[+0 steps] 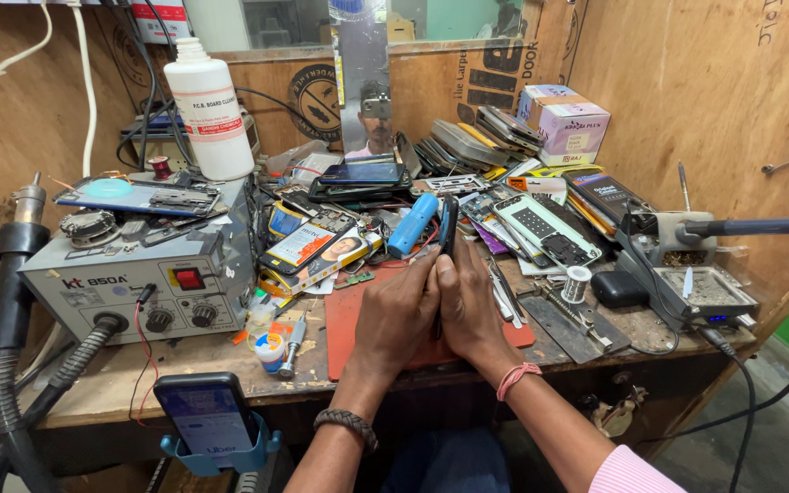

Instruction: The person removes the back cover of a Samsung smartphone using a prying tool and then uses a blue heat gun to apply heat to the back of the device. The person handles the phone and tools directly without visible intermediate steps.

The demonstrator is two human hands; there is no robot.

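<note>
Both my hands hold a dark phone upright on its edge over a red work mat in the middle of the bench. My left hand grips the phone from the left side, and a braided band circles that wrist. My right hand clasps it from the right, with a pink thread round its wrist. The lower part of the phone is hidden between my palms. A blue cylindrical tool lies just behind the phone.
A grey hot-air rework station with a hose stands at left, a white bottle behind it. Several phones and parts are piled at the back. A soldering iron stand sits at right, a phone in a blue holder at the front edge.
</note>
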